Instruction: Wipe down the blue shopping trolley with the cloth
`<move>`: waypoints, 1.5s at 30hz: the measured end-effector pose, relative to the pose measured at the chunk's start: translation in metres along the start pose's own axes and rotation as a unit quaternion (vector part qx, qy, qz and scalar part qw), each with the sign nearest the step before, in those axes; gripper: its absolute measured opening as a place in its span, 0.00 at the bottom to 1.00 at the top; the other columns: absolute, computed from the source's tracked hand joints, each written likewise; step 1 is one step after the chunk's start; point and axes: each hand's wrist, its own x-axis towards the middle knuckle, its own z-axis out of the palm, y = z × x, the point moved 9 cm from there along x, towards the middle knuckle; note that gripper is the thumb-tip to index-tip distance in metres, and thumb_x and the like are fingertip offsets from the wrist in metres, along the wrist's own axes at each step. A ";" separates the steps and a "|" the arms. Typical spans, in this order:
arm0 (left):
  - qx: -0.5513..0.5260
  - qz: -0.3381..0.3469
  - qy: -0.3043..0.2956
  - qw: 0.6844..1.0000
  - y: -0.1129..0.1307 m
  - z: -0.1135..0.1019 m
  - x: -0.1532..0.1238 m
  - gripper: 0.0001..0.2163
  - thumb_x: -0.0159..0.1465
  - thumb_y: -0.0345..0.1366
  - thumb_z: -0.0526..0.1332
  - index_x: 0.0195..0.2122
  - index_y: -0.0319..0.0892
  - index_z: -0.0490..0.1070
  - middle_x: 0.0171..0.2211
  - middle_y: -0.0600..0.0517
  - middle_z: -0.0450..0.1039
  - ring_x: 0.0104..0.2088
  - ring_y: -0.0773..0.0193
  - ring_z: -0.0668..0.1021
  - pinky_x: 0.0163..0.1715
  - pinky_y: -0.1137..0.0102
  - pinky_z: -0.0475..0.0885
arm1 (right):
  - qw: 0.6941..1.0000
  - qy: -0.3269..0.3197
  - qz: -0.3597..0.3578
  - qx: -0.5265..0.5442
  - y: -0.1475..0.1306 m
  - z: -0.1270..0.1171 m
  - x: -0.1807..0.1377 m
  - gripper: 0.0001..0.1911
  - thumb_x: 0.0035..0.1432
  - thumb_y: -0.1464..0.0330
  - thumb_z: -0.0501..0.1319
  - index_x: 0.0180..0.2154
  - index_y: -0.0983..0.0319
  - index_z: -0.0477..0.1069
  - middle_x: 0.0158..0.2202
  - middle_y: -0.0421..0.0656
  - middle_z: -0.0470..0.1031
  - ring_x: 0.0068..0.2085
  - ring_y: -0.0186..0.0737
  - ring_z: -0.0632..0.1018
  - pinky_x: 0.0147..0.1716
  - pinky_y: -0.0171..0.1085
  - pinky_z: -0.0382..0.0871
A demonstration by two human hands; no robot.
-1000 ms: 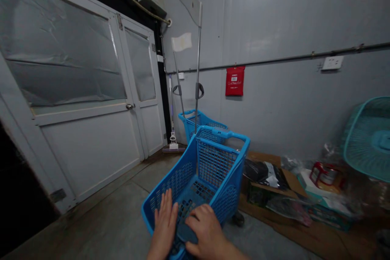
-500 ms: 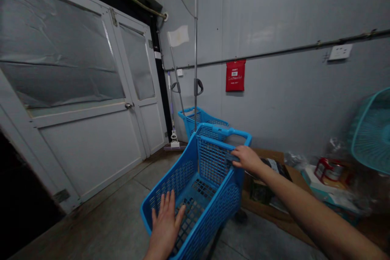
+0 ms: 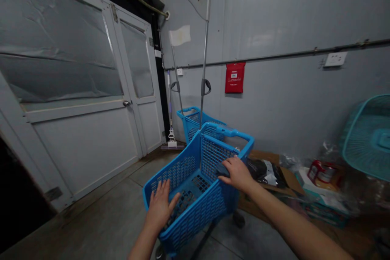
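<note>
A blue plastic shopping cart (image 3: pixel 199 207) stands on the concrete floor right in front of me. My left hand (image 3: pixel 160 207) lies flat, fingers spread, on the cart's near rim at the front left. My right hand (image 3: pixel 236 172) reaches over the cart's right side and is closed on a small dark cloth (image 3: pixel 222 169), pressed against the inner mesh of the back wall. The cart's handle bar (image 3: pixel 236 134) runs across the far end.
A second blue cart (image 3: pixel 195 120) stands behind, with mop poles (image 3: pixel 203 85) rising from it. White double doors (image 3: pixel 91 122) fill the left. To the right lie cardboard (image 3: pixel 276 170), bags, a red tin (image 3: pixel 321 170) and a teal fan (image 3: pixel 368 138).
My right hand has drawn back and down a little from the cart's top right corner, still holding the cloth on the mesh. My left hand stays on the near rim. The view shifted slightly.
</note>
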 end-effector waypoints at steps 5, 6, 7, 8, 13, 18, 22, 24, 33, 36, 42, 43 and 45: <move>-0.009 -0.076 -0.018 0.997 0.013 0.000 -0.003 0.31 0.68 0.49 0.43 0.66 0.33 0.50 0.66 0.37 0.51 0.67 0.47 0.52 0.62 0.46 0.51 | 0.998 -0.015 0.006 0.067 -0.070 0.022 -0.026 0.27 0.53 0.53 0.65 0.50 0.60 0.68 0.47 0.49 0.70 0.51 0.51 0.69 0.59 0.53 0.54; -0.020 -0.082 -0.017 0.996 0.019 0.000 -0.007 0.30 0.68 0.48 0.41 0.67 0.34 0.48 0.67 0.38 0.49 0.67 0.47 0.51 0.61 0.46 0.51 | 0.996 -0.013 0.002 0.083 -0.080 0.025 -0.032 0.28 0.53 0.53 0.65 0.51 0.59 0.67 0.49 0.49 0.69 0.52 0.52 0.68 0.59 0.54 0.53; -0.027 -0.075 -0.007 0.997 0.027 -0.001 -0.012 0.30 0.69 0.47 0.41 0.67 0.36 0.46 0.67 0.39 0.47 0.68 0.49 0.49 0.62 0.46 0.51 | 0.995 -0.012 -0.005 0.096 -0.089 0.027 -0.038 0.29 0.53 0.54 0.65 0.53 0.59 0.65 0.51 0.49 0.68 0.54 0.52 0.67 0.60 0.54 0.51; -0.029 -0.065 0.004 0.997 0.034 -0.002 -0.017 0.29 0.69 0.47 0.41 0.68 0.37 0.45 0.68 0.40 0.46 0.68 0.50 0.48 0.62 0.45 0.50 | 0.994 -0.012 -0.013 0.108 -0.096 0.028 -0.043 0.30 0.52 0.55 0.66 0.54 0.58 0.64 0.53 0.49 0.66 0.55 0.52 0.66 0.61 0.54 0.50; -0.007 -0.047 0.003 0.999 0.034 -0.003 -0.045 0.30 0.68 0.49 0.43 0.68 0.39 0.44 0.68 0.43 0.44 0.68 0.50 0.47 0.62 0.43 0.46 | 0.988 -0.059 -0.060 0.127 -0.108 0.019 -0.059 0.25 0.53 0.59 0.66 0.52 0.56 0.65 0.50 0.45 0.68 0.51 0.49 0.67 0.56 0.49 0.57; -0.014 -0.029 -0.006 0.999 0.013 -0.007 -0.059 0.31 0.68 0.50 0.44 0.68 0.39 0.43 0.68 0.44 0.44 0.68 0.50 0.46 0.62 0.42 0.44 | 0.987 -0.064 -0.099 0.113 -0.079 -0.009 -0.070 0.20 0.55 0.65 0.62 0.51 0.59 0.66 0.48 0.47 0.69 0.48 0.48 0.68 0.50 0.47 0.61; -0.039 -0.019 -0.028 0.999 -0.004 -0.007 -0.058 0.31 0.67 0.51 0.44 0.68 0.41 0.45 0.68 0.46 0.45 0.68 0.51 0.45 0.63 0.43 0.44 | 0.995 -0.006 -0.079 0.054 -0.014 -0.047 -0.085 0.22 0.51 0.72 0.60 0.50 0.59 0.67 0.49 0.50 0.69 0.50 0.51 0.68 0.52 0.51 0.60; -0.048 -0.007 -0.034 0.998 -0.008 -0.007 -0.057 0.31 0.67 0.51 0.45 0.68 0.42 0.45 0.68 0.47 0.45 0.68 0.52 0.45 0.63 0.44 0.44 | 0.997 0.016 -0.067 0.026 0.024 -0.069 -0.089 0.23 0.50 0.73 0.59 0.50 0.59 0.68 0.50 0.50 0.69 0.52 0.51 0.69 0.53 0.51 0.61; -0.049 0.025 -0.042 0.998 -0.003 -0.004 -0.053 0.33 0.66 0.52 0.45 0.68 0.41 0.44 0.68 0.48 0.48 0.68 0.53 0.46 0.64 0.46 0.44 | 0.987 0.082 0.135 0.036 0.171 -0.107 -0.069 0.20 0.58 0.61 0.55 0.49 0.62 0.71 0.47 0.52 0.75 0.48 0.51 0.76 0.48 0.46 0.69; -0.038 0.027 -0.029 0.998 -0.007 -0.004 -0.045 0.33 0.66 0.52 0.45 0.68 0.41 0.45 0.67 0.47 0.49 0.68 0.53 0.47 0.64 0.46 0.44 | 0.979 0.111 0.155 0.066 0.168 -0.095 -0.073 0.21 0.57 0.59 0.56 0.49 0.61 0.70 0.50 0.51 0.75 0.49 0.51 0.76 0.50 0.48 0.69; 0.014 -0.029 0.002 0.999 -0.010 -0.018 -0.023 0.34 0.66 0.52 0.44 0.67 0.36 0.47 0.67 0.43 0.51 0.68 0.47 0.48 0.62 0.42 0.44 | 0.984 0.144 0.084 0.065 0.101 -0.096 -0.078 0.16 0.55 0.64 0.57 0.45 0.61 0.71 0.47 0.51 0.75 0.51 0.53 0.73 0.52 0.52 0.65; 0.012 -0.029 0.001 0.999 -0.001 -0.020 -0.020 0.34 0.66 0.53 0.43 0.67 0.36 0.47 0.67 0.42 0.51 0.68 0.46 0.48 0.62 0.42 0.44 | 0.986 0.139 0.061 0.066 0.083 -0.098 -0.078 0.15 0.54 0.65 0.57 0.44 0.60 0.71 0.46 0.50 0.75 0.51 0.52 0.72 0.53 0.53 0.63; -0.010 -0.006 -0.002 1.000 0.029 -0.024 -0.014 0.34 0.66 0.53 0.42 0.68 0.37 0.46 0.67 0.42 0.49 0.68 0.48 0.47 0.62 0.42 0.43 | 0.990 0.118 0.023 0.070 0.045 -0.098 -0.078 0.16 0.51 0.69 0.59 0.44 0.60 0.70 0.46 0.50 0.73 0.51 0.52 0.71 0.55 0.54 0.60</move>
